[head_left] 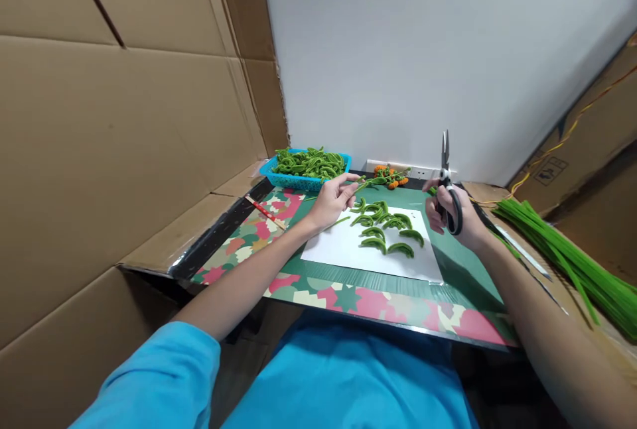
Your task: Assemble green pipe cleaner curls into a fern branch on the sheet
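Note:
My left hand (334, 202) pinches a thin green stem at the upper left of a white sheet (333, 250). The stem's fuzzy end reaches right, towards small orange and green pieces (391, 178). Off to the right, my right hand (460, 213) is wrapped round black-handled scissors (445, 164), whose blades point up and look nearly closed. A bit of green shows by its fingers. On the sheet lie several curved fuzzy green pieces (399, 250).
A blue basket (298, 182) heaped with green pieces stands at the back left. A red stick (266, 213) lies on the patterned mat. Long green stems (572, 253) and a metal ruler (525, 253) are at the right. Cardboard walls the left side; a power strip (423, 172) lies behind.

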The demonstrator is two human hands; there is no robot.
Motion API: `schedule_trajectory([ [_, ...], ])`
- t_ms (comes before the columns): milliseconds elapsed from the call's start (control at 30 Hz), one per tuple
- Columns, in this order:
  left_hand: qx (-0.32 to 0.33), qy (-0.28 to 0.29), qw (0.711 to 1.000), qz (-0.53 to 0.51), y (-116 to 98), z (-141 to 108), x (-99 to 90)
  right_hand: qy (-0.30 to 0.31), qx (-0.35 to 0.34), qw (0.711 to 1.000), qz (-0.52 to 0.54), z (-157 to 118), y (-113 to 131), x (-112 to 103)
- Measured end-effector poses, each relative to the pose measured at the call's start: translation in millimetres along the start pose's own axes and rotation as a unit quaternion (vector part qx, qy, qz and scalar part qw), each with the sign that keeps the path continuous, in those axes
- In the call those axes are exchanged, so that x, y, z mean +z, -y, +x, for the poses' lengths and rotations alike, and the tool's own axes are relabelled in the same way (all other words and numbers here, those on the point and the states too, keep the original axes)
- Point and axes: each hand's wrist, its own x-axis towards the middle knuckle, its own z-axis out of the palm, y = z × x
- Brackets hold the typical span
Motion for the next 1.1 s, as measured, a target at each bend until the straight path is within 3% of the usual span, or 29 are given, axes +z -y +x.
schedule_trajectory([
  [133,-0.038,0.015,0.999,0.010,8,4,-8.0,-0.042,0.015,0.975,-0.216,7,-9,-26],
  [167,-0.050,0.029,0.998,0.019,9,5,-10.7,-0.053,0.015,0.951,-0.304,8,-12,-30],
  [233,-0.079,0.076,0.993,0.044,10,5,-17.3,-0.072,0.013,0.873,-0.482,11,-17,-37],
  [300,-0.104,0.120,0.984,0.077,11,5,-25.0,-0.080,0.024,0.819,-0.568,13,-22,-42],
  [333,-0.113,0.131,0.980,0.095,12,5,-28.9,-0.081,0.035,0.807,-0.584,13,-24,-44],
  [500,-0.123,0.126,0.966,0.191,17,5,-46.0,-0.078,0.082,0.774,-0.623,13,-29,-56],
  [733,-0.102,0.119,0.941,0.301,21,4,-47.8,-0.023,0.085,0.772,-0.630,8,-27,-62],
  [867,-0.073,0.110,0.944,0.303,20,5,-42.8,-0.018,0.075,0.771,-0.632,9,-27,-59],
  [1100,-0.054,0.065,0.969,0.234,18,13,-42.1,-0.079,0.090,0.754,-0.646,14,-29,-59],
])
